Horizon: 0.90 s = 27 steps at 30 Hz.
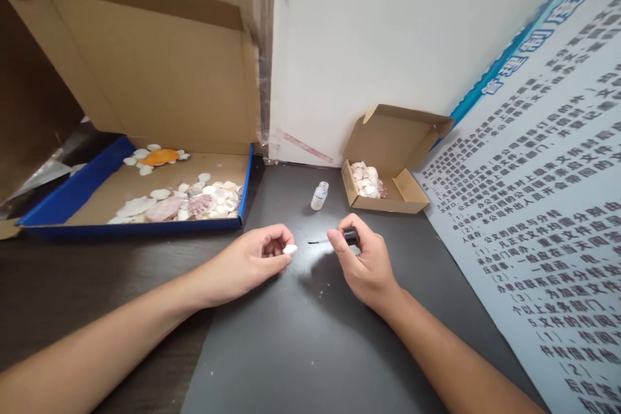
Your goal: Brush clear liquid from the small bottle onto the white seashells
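My left hand pinches a small white shell between thumb and fingers, just above the dark mat. Opposite it, my right hand grips the black cap of a brush applicator. Its thin stem and dark brush tip point left toward the shell, with a gap between them. Beyond both hands a small clear glass bottle with a white label stands upright, its mouth uncapped.
At the left stands an open blue cardboard box holding many shells and an orange piece ringed by white shells. A smaller open brown box with shells sits at the back right. A printed board leans along the right side; white specks dot the mat.
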Motion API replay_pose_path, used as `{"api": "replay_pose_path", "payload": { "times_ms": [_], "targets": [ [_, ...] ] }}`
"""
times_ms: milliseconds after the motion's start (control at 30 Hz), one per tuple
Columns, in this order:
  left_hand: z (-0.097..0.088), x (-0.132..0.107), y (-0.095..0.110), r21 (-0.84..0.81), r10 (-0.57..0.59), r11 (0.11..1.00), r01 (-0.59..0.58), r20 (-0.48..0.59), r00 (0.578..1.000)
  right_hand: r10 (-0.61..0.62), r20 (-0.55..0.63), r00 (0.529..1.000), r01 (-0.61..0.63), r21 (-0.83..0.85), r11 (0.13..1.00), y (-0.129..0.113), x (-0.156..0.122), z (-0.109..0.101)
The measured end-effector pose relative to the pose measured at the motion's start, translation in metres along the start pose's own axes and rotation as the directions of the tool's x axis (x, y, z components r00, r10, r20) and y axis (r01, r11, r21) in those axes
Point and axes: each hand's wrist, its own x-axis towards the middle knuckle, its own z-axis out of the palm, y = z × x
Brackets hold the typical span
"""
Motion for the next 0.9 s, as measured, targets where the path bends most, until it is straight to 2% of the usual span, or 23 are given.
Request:
{"api": "replay_pose_path", "payload": {
  "times_ms": [200,400,900],
  "targets": [
    [0.000,-0.004,0.005,-0.038,-0.010,0.999,0.013,0.079,0.997,-0.077,0.002,0.997,0.077,-0.019,0.997,-0.005,-0.004,0.001],
    [0.002,-0.007,0.010,0.043,0.012,0.999,-0.014,0.055,0.998,-0.142,0.029,0.989,0.143,-0.031,0.989,-0.011,-0.006,0.000],
    [0.003,-0.009,0.012,0.018,0.060,0.998,-0.062,0.074,0.995,-0.246,0.165,0.955,0.259,-0.059,0.964,-0.012,-0.008,0.003]
  ]
}}
